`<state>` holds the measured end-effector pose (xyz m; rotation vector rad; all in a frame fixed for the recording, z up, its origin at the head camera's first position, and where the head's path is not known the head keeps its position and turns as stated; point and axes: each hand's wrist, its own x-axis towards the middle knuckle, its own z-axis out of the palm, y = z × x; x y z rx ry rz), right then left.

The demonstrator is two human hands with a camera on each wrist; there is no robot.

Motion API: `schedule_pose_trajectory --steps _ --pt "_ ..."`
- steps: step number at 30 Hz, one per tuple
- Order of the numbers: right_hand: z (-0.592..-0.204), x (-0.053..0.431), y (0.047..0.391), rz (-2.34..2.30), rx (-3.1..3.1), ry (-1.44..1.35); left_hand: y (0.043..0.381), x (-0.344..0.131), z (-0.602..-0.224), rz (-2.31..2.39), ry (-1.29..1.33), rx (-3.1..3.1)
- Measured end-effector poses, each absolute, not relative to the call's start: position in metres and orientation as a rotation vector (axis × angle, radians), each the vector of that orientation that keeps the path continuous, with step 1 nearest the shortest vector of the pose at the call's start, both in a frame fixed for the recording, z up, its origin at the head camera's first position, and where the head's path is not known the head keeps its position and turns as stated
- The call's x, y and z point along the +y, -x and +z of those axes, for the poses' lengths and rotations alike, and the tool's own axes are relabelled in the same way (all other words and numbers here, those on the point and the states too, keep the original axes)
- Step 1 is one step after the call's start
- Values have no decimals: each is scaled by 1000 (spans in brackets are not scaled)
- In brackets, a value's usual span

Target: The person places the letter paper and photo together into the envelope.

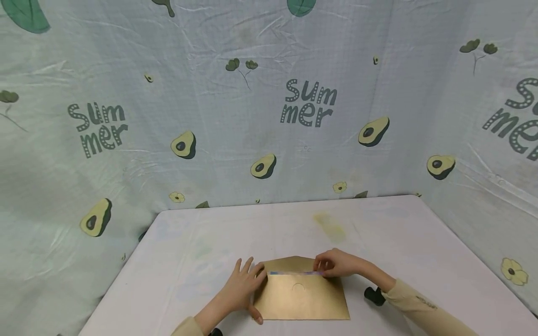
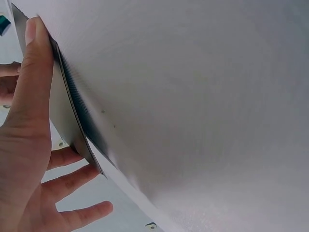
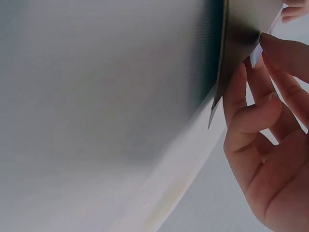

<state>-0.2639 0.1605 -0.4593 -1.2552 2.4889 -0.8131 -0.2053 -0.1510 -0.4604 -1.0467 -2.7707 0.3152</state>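
Observation:
A gold envelope (image 1: pixel 308 298) lies on the table, its flap folded open toward the far side. Along its mouth shows the thin blue and purple edge of a card (image 1: pixel 290 273); the rest of the card is hidden inside. At the envelope's left side, my left hand (image 1: pixel 241 288) spreads its fingers, with fingertips touching the left edge and the thumb (image 2: pixel 36 67) lying along the lower left corner. My right hand (image 1: pixel 338 263) pinches the card's right end at the mouth; a pale sliver shows between thumb and fingers in the right wrist view.
The white table (image 1: pixel 201 261) bears a faint yellow stain (image 1: pixel 329 226) toward its far edge. Behind and beside it hangs a pale cloth (image 1: pixel 235 116) printed with avocados and lettering. A dark wrist-camera piece (image 1: pixel 374 296) is below the right sleeve.

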Motion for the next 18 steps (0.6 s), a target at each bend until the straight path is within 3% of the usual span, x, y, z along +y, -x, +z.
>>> schedule_pose_trajectory --steps 18 --pt "-465 166 261 -594 2754 1218 204 -151 -463 208 1116 -2809"
